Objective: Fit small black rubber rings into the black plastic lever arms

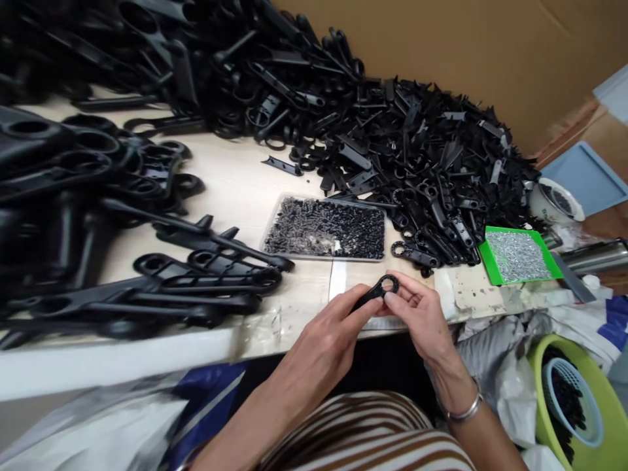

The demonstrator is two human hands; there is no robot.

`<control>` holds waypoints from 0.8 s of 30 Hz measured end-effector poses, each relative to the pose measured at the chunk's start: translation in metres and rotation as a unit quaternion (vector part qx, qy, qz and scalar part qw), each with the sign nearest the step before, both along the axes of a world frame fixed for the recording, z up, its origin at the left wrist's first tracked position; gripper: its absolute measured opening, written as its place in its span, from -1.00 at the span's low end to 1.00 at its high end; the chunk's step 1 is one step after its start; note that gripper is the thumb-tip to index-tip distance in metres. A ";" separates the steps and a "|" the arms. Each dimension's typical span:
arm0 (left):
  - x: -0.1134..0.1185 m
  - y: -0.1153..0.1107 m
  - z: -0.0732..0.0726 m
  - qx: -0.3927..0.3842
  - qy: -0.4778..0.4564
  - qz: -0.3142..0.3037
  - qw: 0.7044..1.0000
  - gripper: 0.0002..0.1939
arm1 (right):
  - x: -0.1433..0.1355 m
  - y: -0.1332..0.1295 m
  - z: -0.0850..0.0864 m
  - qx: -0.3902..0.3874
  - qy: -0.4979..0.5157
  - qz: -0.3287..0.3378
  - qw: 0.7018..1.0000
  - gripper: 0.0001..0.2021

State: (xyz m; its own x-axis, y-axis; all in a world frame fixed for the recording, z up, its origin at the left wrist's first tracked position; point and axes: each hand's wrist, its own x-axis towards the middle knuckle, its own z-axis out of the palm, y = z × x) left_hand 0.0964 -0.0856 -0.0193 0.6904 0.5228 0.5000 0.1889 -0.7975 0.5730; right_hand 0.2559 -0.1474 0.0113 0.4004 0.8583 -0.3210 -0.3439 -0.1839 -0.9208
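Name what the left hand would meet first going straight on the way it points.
Probably the right hand, at the far end of the black part both hold; depth is unclear.

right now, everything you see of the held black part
The black part looks like plastic: a ring, tilted, its hole in view, small notches or holes on its rim, joined to a narrower body. The left hand grips the body, hiding its end; the right hand pinches the ring over the table's edge.

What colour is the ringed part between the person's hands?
The ringed part is black; the head view shows it best.
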 end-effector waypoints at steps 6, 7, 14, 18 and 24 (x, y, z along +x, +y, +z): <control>0.006 -0.007 0.001 -0.023 -0.068 -0.015 0.997 -0.65 | 0.007 -0.005 0.003 0.000 -0.024 0.053 0.998 -0.51; 0.005 -0.007 0.001 -0.029 -0.077 -0.024 0.996 -0.65 | 0.011 -0.007 0.006 -0.003 -0.046 0.061 0.997 -0.51; -0.012 -0.003 0.013 0.019 -0.113 0.022 0.993 -0.73 | 0.089 -0.011 0.054 -0.039 -0.427 0.008 0.903 -0.58; -0.028 -0.001 0.019 0.095 -0.078 0.110 0.986 -0.79 | 0.142 0.023 0.074 -0.067 -0.641 -0.057 0.762 -0.56; -0.061 0.010 0.022 0.168 0.014 0.256 0.952 -0.83 | 0.155 0.062 0.062 -0.051 -0.777 -0.013 0.628 -0.54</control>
